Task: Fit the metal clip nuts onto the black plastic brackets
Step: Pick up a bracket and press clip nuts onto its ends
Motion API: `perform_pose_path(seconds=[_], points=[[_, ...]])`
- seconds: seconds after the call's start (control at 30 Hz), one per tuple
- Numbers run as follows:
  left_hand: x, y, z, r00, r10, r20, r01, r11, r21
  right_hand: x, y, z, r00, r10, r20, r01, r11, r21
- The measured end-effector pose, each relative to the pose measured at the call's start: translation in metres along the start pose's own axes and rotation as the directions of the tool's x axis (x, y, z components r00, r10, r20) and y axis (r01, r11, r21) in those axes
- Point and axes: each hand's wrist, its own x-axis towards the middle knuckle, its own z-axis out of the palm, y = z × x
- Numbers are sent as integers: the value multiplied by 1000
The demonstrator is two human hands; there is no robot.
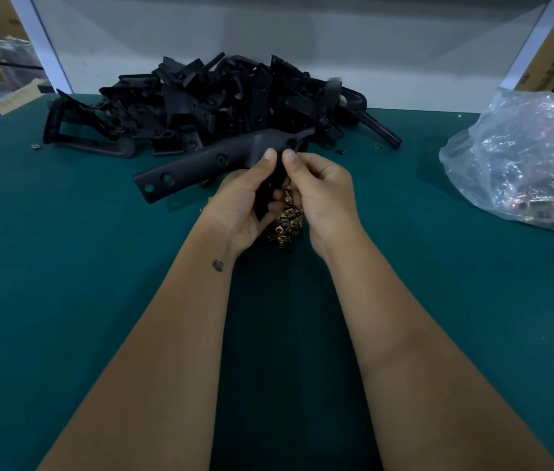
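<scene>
A black bracket was gripped by the left hand and pinched by the right hand — above brass clip nuts; more brackets were piled at twelve o'clock.

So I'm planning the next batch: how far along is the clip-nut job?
No finished brackets are identifiable. In hand: the left hand and right hand grip one black bracket over loose clip nuts. Left: the bracket heap and bag of nuts.

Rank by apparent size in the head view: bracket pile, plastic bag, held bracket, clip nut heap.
1. Bracket pile
2. Plastic bag, cut off by the frame edge, so it may rival the pile
3. Held bracket
4. Clip nut heap, partly hidden by the hands
</scene>
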Motion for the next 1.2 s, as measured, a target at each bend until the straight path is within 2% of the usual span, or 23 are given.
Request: perform_pose_path(seconds=[0.07,0.13,0.2,0.23,0.3,0.37,0.43,0.57,0.73,0.8,0.9,0.97,1.03,1.2], points=[[2,1,1,997,5,-81,-8,999,-37,1,3,-1,995,-39,-89,30,994,-106],[4,6,-5,988,-8,-152,-23,980,-200,4,6,-5,977,-81,-196,31,969,-245],[5,13,-16,982,-1,-187,-66,932,-356,7,9,-16,962,-132,-240,1,878,-479],[5,15,-22,980,8,-201,-90,911,-403,9,10,-23,966,-129,-223,-34,792,-609],[6,17,-28,975,22,-220,-120,888,-443,13,13,-32,994,-8,-111,-86,584,-807],[6,16,-28,977,20,-214,-115,891,-440,15,16,-32,992,121,32,-17,387,-922],[7,14,-25,980,7,-197,-89,908,-410,15,19,-28,985,114,130,84,345,-935],[8,10,-17,981,-30,-194,-35,945,-324,15,22,-27,987,-21,161,153,452,-879],[10,7,-13,977,-41,-210,-20,960,-280,12,22,-26,991,-76,112,135,568,-812],[11,6,-13,977,-39,-209,-24,956,-292,11,19,-25,992,-114,56,118,650,-751],[11,4,-14,982,-34,-186,-26,950,-311,11,13,-22,995,-91,-52,54,873,-486],[12,4,-14,984,-39,-172,-19,948,-319,11,10,-20,996,-43,-82,19,963,-270],[13,4,-13,985,-40,-168,-16,947,-320,10,8,-20,995,-10,-95,-3,990,-144],[15,3,-14,989,-29,-144,-23,936,-351,11,6,-19,992,31,-122,-26,999,36]])
